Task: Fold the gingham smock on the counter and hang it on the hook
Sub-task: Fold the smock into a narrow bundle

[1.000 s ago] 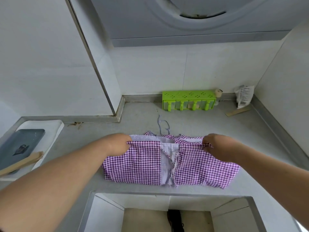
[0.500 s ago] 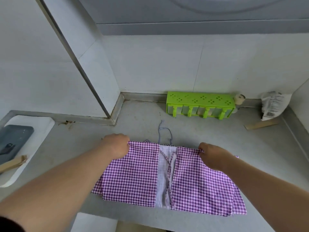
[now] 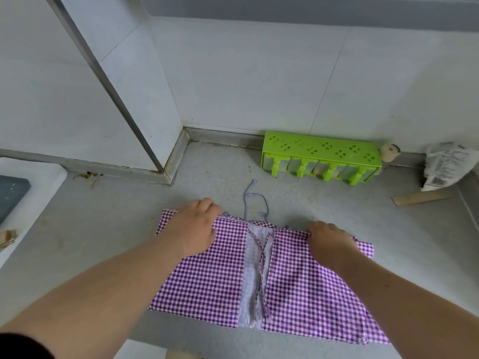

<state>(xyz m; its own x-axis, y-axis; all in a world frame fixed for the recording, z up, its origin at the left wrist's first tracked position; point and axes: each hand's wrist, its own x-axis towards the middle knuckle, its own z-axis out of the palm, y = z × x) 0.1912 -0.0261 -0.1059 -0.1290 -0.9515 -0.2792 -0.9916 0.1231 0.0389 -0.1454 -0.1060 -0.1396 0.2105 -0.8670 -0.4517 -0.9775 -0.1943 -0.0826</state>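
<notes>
1. Here the purple-and-white gingham cotton smock lies flat on the grey speckled stone counter, both side panels folded in to the middle, the thin blue neck loop trailing towards 12 o'clock.
2. The left hand presses flat, fingers loosely spread, on the 10 o'clock corner; the right hand pinches the top hem at 2 o'clock.
3. It looks light, limp, likely to slide: best gripped at the folded top corners, then hung by the loop.

Smock on counter, before rack
</notes>
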